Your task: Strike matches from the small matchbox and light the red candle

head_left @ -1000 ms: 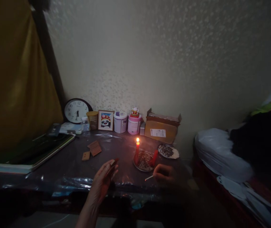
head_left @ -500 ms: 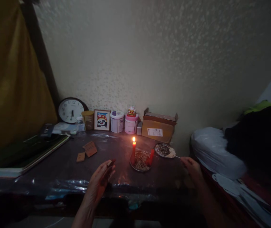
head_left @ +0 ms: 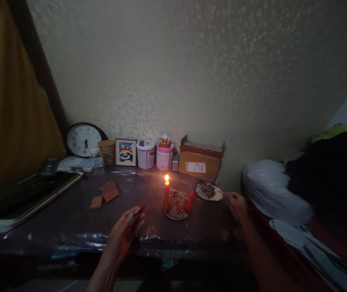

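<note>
My left hand [head_left: 123, 231], fingers curled, holds a small brown matchbox [head_left: 137, 211] in front of the candle dish; the fingers partly cover it. At the right, my right hand [head_left: 237, 204] pinches a thin matchstick [head_left: 224, 193] by its end, close to the rim of a round dish [head_left: 198, 195] of dark-headed matchsticks [head_left: 208, 190]. Between my hands, a lit red candle [head_left: 167, 196] stands upright in a round metal dish [head_left: 176, 218] strewn with brown bits. A shorter, unlit red candle [head_left: 190, 200] leans at that dish's right side.
Small brown boxes [head_left: 110, 191] lie left on the dark, plastic-covered table [head_left: 143, 186]. Along the wall stand a clock [head_left: 85, 140], a framed panda picture [head_left: 126, 152], two tubs [head_left: 146, 155] and a cardboard box [head_left: 200, 164]. A white plastic bag [head_left: 273, 190] is at right.
My right hand has moved slightly left and up, bringing the matchstick nearer the dish of matchsticks. The left hand keeps its hold. The view has shifted a little.
</note>
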A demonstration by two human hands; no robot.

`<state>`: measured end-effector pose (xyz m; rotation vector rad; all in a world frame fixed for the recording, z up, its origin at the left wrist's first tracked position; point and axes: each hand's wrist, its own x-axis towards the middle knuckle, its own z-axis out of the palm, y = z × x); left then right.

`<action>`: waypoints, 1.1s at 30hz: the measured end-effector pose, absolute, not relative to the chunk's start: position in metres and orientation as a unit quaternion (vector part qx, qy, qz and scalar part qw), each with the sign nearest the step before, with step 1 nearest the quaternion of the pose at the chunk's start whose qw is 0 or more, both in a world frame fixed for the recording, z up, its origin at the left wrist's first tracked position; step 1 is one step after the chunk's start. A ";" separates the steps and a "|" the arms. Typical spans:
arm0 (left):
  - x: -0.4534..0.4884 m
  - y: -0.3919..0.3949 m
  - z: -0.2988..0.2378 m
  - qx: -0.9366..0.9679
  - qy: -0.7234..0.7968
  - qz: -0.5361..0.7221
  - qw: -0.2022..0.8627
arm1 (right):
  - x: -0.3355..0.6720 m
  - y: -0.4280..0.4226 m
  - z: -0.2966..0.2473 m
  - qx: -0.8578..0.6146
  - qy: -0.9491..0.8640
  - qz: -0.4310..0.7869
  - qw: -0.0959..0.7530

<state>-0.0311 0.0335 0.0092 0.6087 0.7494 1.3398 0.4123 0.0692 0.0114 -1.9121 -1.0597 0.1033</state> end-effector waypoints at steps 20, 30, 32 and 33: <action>-0.031 0.037 0.002 0.279 0.346 0.588 0.676 | 0.411 0.090 0.003 -0.788 -0.451 0.046 0.417; -0.030 0.036 0.004 0.270 0.343 0.588 0.681 | 0.398 0.075 0.024 -0.771 -0.428 0.030 0.470; -0.030 0.035 0.006 0.271 0.342 0.587 0.682 | 0.389 0.066 0.035 -0.756 -0.434 0.024 0.490; -0.030 0.034 0.006 0.273 0.341 0.587 0.681 | 0.382 0.061 0.040 -0.746 -0.438 0.022 0.500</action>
